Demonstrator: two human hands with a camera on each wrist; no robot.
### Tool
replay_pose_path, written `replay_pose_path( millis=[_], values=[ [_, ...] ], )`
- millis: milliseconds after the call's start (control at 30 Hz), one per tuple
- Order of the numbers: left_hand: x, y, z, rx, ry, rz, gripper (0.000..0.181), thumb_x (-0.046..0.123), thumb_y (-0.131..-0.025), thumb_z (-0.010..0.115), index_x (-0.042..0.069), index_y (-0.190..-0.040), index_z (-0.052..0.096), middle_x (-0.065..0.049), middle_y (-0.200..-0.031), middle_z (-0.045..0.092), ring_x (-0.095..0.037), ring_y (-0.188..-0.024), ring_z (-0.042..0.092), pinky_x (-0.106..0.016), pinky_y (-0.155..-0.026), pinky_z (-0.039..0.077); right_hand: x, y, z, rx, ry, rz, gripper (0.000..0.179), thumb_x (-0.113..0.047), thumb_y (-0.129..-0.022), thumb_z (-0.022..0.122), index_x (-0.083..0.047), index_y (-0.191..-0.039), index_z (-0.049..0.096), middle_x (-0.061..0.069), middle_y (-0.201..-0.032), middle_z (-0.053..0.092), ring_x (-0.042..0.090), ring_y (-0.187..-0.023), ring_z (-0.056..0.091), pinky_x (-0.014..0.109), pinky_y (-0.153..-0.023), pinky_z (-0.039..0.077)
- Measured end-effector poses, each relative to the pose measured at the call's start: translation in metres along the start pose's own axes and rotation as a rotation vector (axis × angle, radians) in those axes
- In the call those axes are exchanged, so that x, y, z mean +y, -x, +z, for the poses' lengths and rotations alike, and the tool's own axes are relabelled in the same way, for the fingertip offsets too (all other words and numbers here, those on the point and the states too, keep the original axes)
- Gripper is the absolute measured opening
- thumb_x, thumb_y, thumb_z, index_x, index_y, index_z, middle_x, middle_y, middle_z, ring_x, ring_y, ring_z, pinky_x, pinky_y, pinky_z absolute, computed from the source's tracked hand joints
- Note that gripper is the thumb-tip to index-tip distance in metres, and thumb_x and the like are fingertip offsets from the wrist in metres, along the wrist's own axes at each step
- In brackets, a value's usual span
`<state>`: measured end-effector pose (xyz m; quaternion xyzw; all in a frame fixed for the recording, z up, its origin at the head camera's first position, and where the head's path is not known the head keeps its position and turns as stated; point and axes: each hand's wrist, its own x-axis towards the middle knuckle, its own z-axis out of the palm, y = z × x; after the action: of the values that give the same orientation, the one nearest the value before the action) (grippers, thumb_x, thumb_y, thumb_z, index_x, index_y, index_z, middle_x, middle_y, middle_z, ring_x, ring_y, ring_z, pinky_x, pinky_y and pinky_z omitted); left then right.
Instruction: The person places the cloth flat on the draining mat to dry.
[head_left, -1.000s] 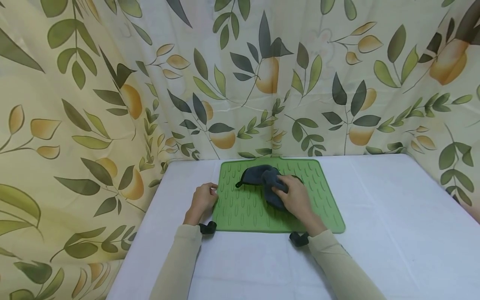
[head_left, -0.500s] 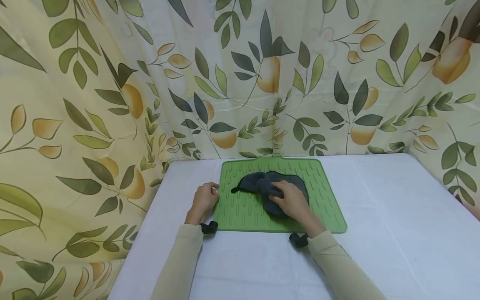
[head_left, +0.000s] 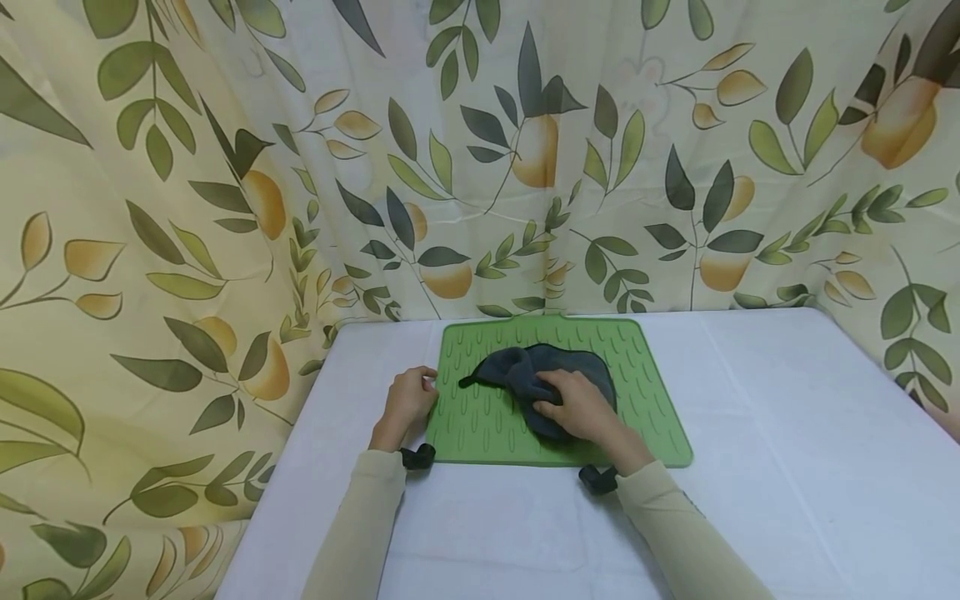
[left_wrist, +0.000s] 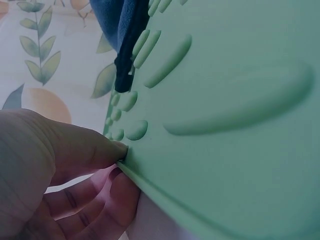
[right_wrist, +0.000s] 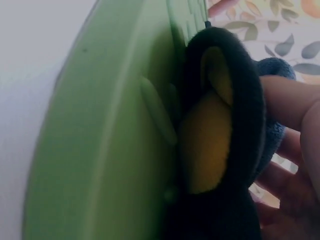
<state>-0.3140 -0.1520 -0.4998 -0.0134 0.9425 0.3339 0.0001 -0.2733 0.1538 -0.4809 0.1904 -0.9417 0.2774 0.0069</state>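
Observation:
A ridged green mat (head_left: pixel 480 437) lies on the table, and a dark blue-grey cleaning cloth (head_left: pixel 581 362) with black edging is bunched on its middle. My right hand (head_left: pixel 588 408) grips a fold of this cloth, thumb and fingers on either side of it. In the right wrist view, a yellow underside (right_wrist: pixel 207 145) shows within the fold. At the mat's left edge, my left hand (head_left: pixel 407 400) pinches the rim between thumb (left_wrist: pixel 85 147) and fingers. The cloth's black corner loop (head_left: pixel 467 382) points toward the left hand.
White cloth covers the table (head_left: pixel 757 450) around the mat. Behind and to the left hangs a curtain (head_left: pixel 480 167) printed with leaves and fruit. Black camera mounts (head_left: pixel 597 479) sit below both wrists, close to the mat's near edge.
My right hand has moved slightly left and toward me with the cloth, whose right part now spreads wider on the mat. The left hand has stayed at the mat's edge.

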Motion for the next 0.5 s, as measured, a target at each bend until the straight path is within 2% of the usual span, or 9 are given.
replay_pose_path(
  millis=[133, 233, 300, 367, 500],
  values=[
    [-0.001, 0.001, 0.0, -0.001, 0.006, -0.002, 0.037, 0.003, -0.092, 0.063, 0.004, -0.129, 0.068, -0.003, -0.085, 0.068, -0.014, -0.068, 0.058, -0.025, -0.059, 0.044, 0.001, 0.001, -0.001, -0.04, -0.019, -0.022, 0.058, -0.032, -0.099, 0.068, -0.001, -0.146, 0.054, 0.023, -0.146, 0.057, 0.046, -0.137, 0.049, 0.062, -0.116, 0.034],
    [-0.002, 0.002, 0.0, -0.001, 0.004, -0.008, 0.038, 0.004, -0.092, 0.063, 0.004, -0.129, 0.068, -0.003, -0.085, 0.068, -0.014, -0.069, 0.058, -0.025, -0.06, 0.044, 0.005, 0.002, -0.003, -0.072, -0.075, -0.012, 0.064, -0.045, -0.102, 0.061, -0.003, -0.148, 0.052, 0.022, -0.149, 0.054, 0.047, -0.14, 0.046, 0.062, -0.114, 0.036],
    [-0.002, 0.003, -0.001, -0.004, 0.006, -0.011, 0.038, 0.006, -0.091, 0.064, 0.004, -0.129, 0.068, -0.003, -0.085, 0.069, -0.014, -0.068, 0.059, -0.025, -0.06, 0.045, 0.008, 0.003, -0.006, -0.071, -0.131, -0.008, 0.064, -0.049, -0.103, 0.057, -0.004, -0.148, 0.053, 0.021, -0.148, 0.055, 0.044, -0.137, 0.05, 0.06, -0.11, 0.042],
    [0.0, 0.003, -0.002, -0.005, 0.009, -0.006, 0.039, 0.008, -0.091, 0.065, 0.003, -0.129, 0.068, -0.003, -0.085, 0.069, -0.014, -0.068, 0.059, -0.025, -0.06, 0.045, 0.013, 0.002, -0.011, -0.032, -0.171, -0.02, 0.058, -0.047, -0.104, 0.055, -0.005, -0.144, 0.057, 0.019, -0.142, 0.061, 0.04, -0.128, 0.058, 0.056, -0.104, 0.048],
    [0.004, 0.003, -0.004, 0.005, -0.001, 0.027, 0.038, 0.01, -0.091, 0.064, 0.003, -0.128, 0.068, -0.003, -0.084, 0.069, -0.013, -0.065, 0.058, -0.025, -0.057, 0.044, 0.027, 0.002, -0.026, 0.081, -0.207, -0.03, 0.039, -0.032, -0.105, 0.059, -0.002, -0.127, 0.068, 0.017, -0.123, 0.07, 0.034, -0.109, 0.068, 0.051, -0.092, 0.054]
  ],
)
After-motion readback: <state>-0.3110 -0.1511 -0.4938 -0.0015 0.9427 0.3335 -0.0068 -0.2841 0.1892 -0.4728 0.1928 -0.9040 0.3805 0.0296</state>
